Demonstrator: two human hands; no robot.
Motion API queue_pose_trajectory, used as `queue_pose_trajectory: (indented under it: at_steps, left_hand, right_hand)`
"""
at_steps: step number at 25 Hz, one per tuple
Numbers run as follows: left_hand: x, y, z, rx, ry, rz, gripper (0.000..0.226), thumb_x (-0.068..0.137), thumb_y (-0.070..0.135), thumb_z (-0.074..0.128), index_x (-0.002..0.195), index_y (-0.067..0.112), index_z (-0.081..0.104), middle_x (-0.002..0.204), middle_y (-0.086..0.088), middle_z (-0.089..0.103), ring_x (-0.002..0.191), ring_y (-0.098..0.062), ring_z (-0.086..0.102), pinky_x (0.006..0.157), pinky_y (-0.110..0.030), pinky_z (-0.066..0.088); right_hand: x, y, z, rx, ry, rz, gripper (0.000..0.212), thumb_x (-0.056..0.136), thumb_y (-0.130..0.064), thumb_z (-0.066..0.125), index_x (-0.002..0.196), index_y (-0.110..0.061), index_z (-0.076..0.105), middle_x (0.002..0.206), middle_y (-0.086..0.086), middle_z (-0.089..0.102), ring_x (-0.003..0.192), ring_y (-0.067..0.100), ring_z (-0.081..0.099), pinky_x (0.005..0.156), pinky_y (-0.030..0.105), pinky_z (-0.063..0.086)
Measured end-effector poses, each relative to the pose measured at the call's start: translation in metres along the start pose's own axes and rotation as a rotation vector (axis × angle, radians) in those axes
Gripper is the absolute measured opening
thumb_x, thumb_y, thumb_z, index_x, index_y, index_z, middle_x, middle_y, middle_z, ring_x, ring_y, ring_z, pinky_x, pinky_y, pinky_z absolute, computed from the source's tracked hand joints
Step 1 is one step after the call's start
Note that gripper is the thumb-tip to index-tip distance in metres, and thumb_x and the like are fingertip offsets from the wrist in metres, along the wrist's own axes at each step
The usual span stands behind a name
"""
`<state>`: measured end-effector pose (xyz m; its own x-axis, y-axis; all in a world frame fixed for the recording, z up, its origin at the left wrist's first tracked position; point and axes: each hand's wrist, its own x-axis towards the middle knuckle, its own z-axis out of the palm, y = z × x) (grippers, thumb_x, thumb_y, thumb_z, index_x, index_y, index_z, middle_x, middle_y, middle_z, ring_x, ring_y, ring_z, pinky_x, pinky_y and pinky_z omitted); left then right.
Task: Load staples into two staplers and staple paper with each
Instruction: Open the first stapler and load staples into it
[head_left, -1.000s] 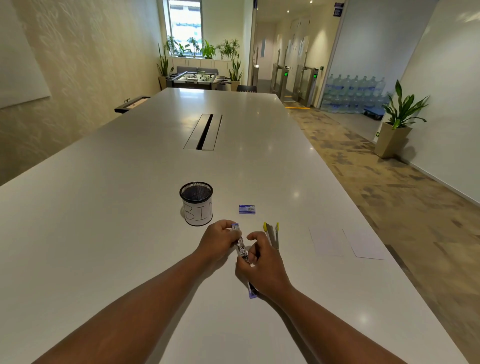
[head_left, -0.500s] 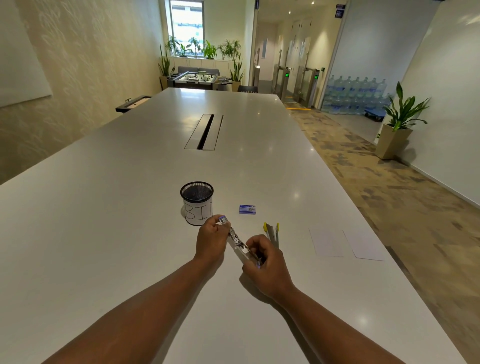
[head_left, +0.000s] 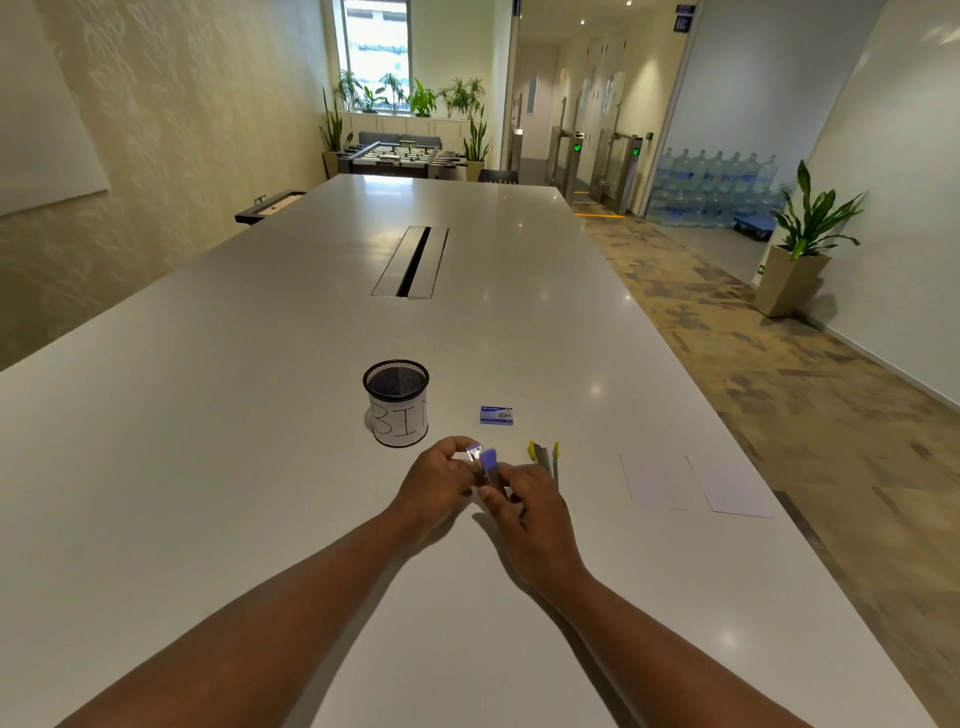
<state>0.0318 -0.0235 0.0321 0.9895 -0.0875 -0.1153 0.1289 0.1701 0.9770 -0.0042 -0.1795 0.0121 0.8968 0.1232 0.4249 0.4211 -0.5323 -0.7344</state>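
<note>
A purple stapler (head_left: 487, 465) sits between both hands just above the white table (head_left: 260, 467). My left hand (head_left: 439, 486) grips its front end, where a metal tip shows. My right hand (head_left: 530, 512) holds the rear part, its purple top lifted toward me. A yellow stapler (head_left: 544, 457) lies open on the table just right of my right hand, partly hidden by it. The small blue staple box (head_left: 496, 415) rests beyond the hands. Two white paper sheets (head_left: 657, 480) (head_left: 730, 488) lie side by side to the right.
A black mesh cup labelled BIN (head_left: 397, 402) stands left of the staple box, close to my left hand. A cable slot (head_left: 413, 261) runs along the table's middle farther away. The table's right edge drops to a patterned floor.
The purple stapler was stretched out flat between my hands; its two halves have folded closer together and both hands have drawn in around it.
</note>
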Motion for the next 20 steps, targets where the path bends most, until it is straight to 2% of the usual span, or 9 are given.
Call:
queue_pose_trajectory:
  at_steps: [2, 4, 6, 8, 10, 12, 14, 17, 20]
  left_hand:
    - [-0.001, 0.003, -0.001, -0.081, -0.093, -0.058, 0.032, 0.092, -0.009, 0.055, 0.12, 0.007, 0.06, 0.088, -0.02, 0.07, 0.081, -0.027, 0.066, 0.078, -0.034, 0.056]
    - [0.0, 0.003, -0.002, -0.079, -0.121, -0.054, 0.033, 0.094, -0.007, 0.054, 0.123, 0.008, 0.062, 0.09, -0.019, 0.073, 0.082, -0.026, 0.069, 0.076, -0.031, 0.058]
    - [0.002, -0.001, -0.005, -0.04, -0.107, -0.019, 0.025, 0.103, 0.016, 0.052, 0.121, 0.012, 0.068, 0.101, -0.015, 0.076, 0.09, -0.022, 0.072, 0.08, -0.028, 0.059]
    - [0.003, -0.004, -0.005, 0.019, -0.097, -0.006, 0.044, 0.105, 0.046, 0.041, 0.116, 0.017, 0.073, 0.109, -0.019, 0.075, 0.1, -0.026, 0.072, 0.09, -0.036, 0.058]
    - [0.005, -0.006, -0.006, 0.082, -0.091, -0.013, 0.06, 0.095, 0.068, 0.038, 0.11, 0.022, 0.075, 0.104, -0.02, 0.075, 0.099, -0.031, 0.073, 0.09, -0.044, 0.058]
    - [0.005, -0.008, -0.006, 0.1, -0.086, -0.004, 0.063, 0.082, 0.08, 0.046, 0.097, 0.026, 0.076, 0.095, -0.014, 0.076, 0.09, -0.027, 0.074, 0.081, -0.039, 0.061]
    - [0.005, -0.011, -0.007, 0.141, -0.058, 0.035, 0.062, 0.076, 0.084, 0.053, 0.086, 0.028, 0.075, 0.084, -0.007, 0.074, 0.079, -0.022, 0.072, 0.073, -0.033, 0.059]
    - [0.007, -0.016, -0.006, 0.187, 0.012, 0.106, 0.051, 0.08, 0.072, 0.057, 0.076, 0.023, 0.071, 0.073, -0.009, 0.067, 0.07, -0.025, 0.065, 0.072, -0.042, 0.053]
    - [0.008, -0.019, -0.007, 0.216, 0.041, 0.146, 0.048, 0.083, 0.059, 0.058, 0.07, 0.014, 0.066, 0.067, -0.012, 0.061, 0.066, -0.029, 0.059, 0.071, -0.047, 0.049]
  right_hand:
    - [-0.001, 0.0, 0.002, -0.018, -0.051, -0.004, 0.039, 0.105, -0.037, 0.053, 0.141, -0.023, 0.059, 0.11, -0.006, 0.069, 0.098, 0.005, 0.062, 0.085, 0.019, 0.049]
    - [-0.001, 0.001, 0.004, -0.02, -0.076, -0.027, 0.043, 0.107, -0.039, 0.05, 0.149, -0.029, 0.051, 0.118, -0.008, 0.069, 0.105, 0.004, 0.063, 0.089, 0.021, 0.051]
    - [-0.001, 0.001, 0.003, -0.008, -0.1, -0.035, 0.045, 0.107, -0.042, 0.047, 0.151, -0.043, 0.042, 0.121, -0.014, 0.067, 0.107, -0.001, 0.061, 0.089, 0.016, 0.049]
    - [0.0, -0.001, 0.002, 0.017, -0.115, 0.023, 0.053, 0.1, -0.056, 0.046, 0.151, -0.054, 0.03, 0.122, -0.023, 0.063, 0.107, -0.004, 0.06, 0.088, 0.011, 0.047]
    - [-0.001, -0.001, 0.002, 0.009, -0.127, 0.094, 0.069, 0.093, -0.069, 0.045, 0.155, -0.043, 0.03, 0.131, -0.027, 0.057, 0.115, -0.008, 0.057, 0.095, 0.015, 0.047]
    - [-0.001, 0.0, 0.004, -0.047, -0.129, 0.078, 0.064, 0.091, -0.075, 0.043, 0.144, -0.039, 0.043, 0.126, -0.032, 0.058, 0.108, -0.013, 0.057, 0.089, 0.013, 0.048]
    - [0.0, 0.0, 0.007, -0.105, -0.142, 0.052, 0.049, 0.094, -0.071, 0.043, 0.128, -0.037, 0.054, 0.109, -0.022, 0.068, 0.093, -0.003, 0.064, 0.076, 0.017, 0.051]
    - [0.001, 0.0, 0.008, -0.198, -0.171, 0.046, 0.043, 0.094, -0.07, 0.04, 0.106, -0.032, 0.056, 0.082, -0.015, 0.066, 0.07, 0.004, 0.063, 0.06, 0.017, 0.046]
    - [0.0, -0.002, 0.007, -0.312, -0.203, 0.017, 0.042, 0.095, -0.07, 0.033, 0.095, -0.031, 0.05, 0.074, -0.011, 0.062, 0.062, 0.009, 0.059, 0.058, 0.028, 0.047]
